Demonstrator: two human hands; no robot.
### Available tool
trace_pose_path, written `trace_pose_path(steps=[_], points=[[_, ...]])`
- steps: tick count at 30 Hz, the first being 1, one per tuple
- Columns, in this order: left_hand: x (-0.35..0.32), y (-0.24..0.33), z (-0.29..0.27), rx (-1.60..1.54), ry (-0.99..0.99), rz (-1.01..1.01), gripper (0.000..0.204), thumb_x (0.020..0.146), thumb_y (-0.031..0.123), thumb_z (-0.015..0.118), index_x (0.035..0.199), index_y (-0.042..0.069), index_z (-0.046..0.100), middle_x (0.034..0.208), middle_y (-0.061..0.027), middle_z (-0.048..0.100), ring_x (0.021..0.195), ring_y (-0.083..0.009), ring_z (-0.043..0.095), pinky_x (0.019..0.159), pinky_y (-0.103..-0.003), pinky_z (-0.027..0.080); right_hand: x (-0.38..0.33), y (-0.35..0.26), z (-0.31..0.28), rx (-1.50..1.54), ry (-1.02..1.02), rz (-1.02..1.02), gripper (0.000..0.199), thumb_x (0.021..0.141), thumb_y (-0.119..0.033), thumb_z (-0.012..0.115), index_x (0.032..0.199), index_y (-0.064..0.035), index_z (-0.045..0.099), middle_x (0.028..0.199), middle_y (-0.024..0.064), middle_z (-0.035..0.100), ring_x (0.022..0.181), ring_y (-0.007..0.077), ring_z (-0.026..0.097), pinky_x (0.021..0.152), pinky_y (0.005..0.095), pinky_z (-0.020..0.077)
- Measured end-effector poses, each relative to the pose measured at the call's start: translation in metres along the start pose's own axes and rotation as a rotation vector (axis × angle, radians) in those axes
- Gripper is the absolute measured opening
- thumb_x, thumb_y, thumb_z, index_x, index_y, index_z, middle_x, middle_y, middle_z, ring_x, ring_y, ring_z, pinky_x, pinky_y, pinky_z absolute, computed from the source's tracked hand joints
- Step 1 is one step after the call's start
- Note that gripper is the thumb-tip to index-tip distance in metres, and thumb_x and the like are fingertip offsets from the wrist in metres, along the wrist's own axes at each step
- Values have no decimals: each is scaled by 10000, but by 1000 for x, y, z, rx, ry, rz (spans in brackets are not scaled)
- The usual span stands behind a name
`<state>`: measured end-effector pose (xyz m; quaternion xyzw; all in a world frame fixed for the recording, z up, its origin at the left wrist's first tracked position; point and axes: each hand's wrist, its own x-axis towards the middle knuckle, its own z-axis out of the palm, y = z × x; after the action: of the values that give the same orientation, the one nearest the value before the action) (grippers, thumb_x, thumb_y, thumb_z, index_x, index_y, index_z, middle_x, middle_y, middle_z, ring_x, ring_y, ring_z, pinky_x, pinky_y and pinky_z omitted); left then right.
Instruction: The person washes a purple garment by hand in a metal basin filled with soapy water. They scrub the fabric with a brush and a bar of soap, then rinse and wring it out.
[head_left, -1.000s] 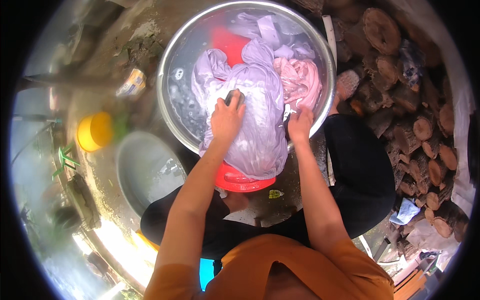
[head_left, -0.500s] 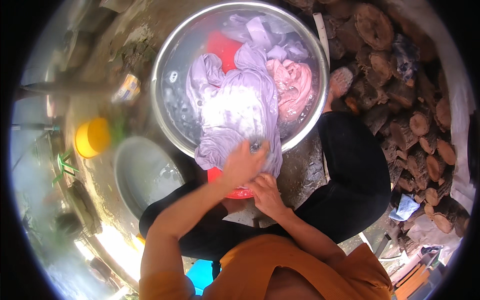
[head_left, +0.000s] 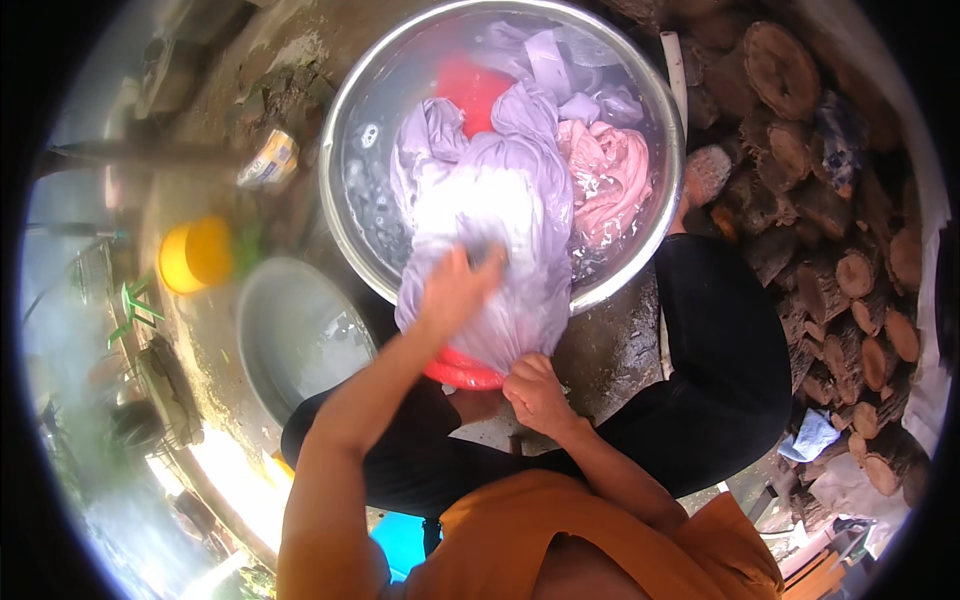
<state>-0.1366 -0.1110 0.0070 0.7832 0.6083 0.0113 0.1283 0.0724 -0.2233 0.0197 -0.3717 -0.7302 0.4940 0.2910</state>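
Lavender wet cloth [head_left: 520,190], whitened by foam or glare in its middle, drapes over a red plastic piece [head_left: 465,372] that leans across the near rim of a large metal basin [head_left: 335,210]. My left hand [head_left: 455,295] presses on the cloth, fingers bent round a small dark object [head_left: 488,256]; motion blur hides its exact kind, though it looks like a scrub brush. At the cloth's near end, my right hand [head_left: 537,395] is closed on the bunched fabric. A pink cloth [head_left: 605,175] lies in the water to the right.
A grey oval tub [head_left: 262,345] sits left of my knee, with a yellow container [head_left: 195,255] beyond it. A crumpled packet [head_left: 268,162] lies farther up the ground. Stacked cut logs [head_left: 840,290] line the right side, with a light blue rag [head_left: 812,437] on them.
My left hand has slid away from me along the cloth, off the near end beside my right hand. The right hand keeps its hold there. The whole view has shifted slightly.
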Motion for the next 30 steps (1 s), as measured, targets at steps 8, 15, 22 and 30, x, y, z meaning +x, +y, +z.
trace_pose_path(steps=[8, 15, 22, 30], points=[[-7, 31, -19, -124, 122, -346, 427, 941, 337, 574, 1348, 225, 508, 1077, -256, 521, 893, -432, 622, 734, -491, 550, 25, -23, -9, -144, 120, 63, 133, 791, -43, 599, 916, -89, 603, 876, 104, 549, 917, 335, 547, 867, 412, 406], [48, -36, -36, 31, 124, -473, 380, 942, 308, 565, 1302, 198, 516, 1062, -241, 517, 904, -418, 617, 701, -500, 551, 32, -10, -5, -142, 126, 50, 160, 761, -16, 614, 904, -87, 605, 845, 110, 536, 844, 334, 550, 821, 434, 413], [-18, 27, -26, -120, -41, -321, 526, 919, 387, 609, 1412, 295, 452, 1087, -216, 504, 923, -409, 620, 745, -487, 554, 18, 6, -34, -530, 319, 198, 52, 736, -34, 603, 740, -83, 588, 768, 90, 495, 735, 310, 499, 701, 413, 374], [91, -58, -10, 150, 142, -435, 483, 932, 391, 590, 1380, 266, 460, 1052, -199, 526, 942, -376, 625, 735, -444, 558, 23, -11, -30, -671, 174, 171, 41, 747, -122, 617, 763, -91, 594, 801, 70, 493, 858, 290, 505, 766, 423, 372]])
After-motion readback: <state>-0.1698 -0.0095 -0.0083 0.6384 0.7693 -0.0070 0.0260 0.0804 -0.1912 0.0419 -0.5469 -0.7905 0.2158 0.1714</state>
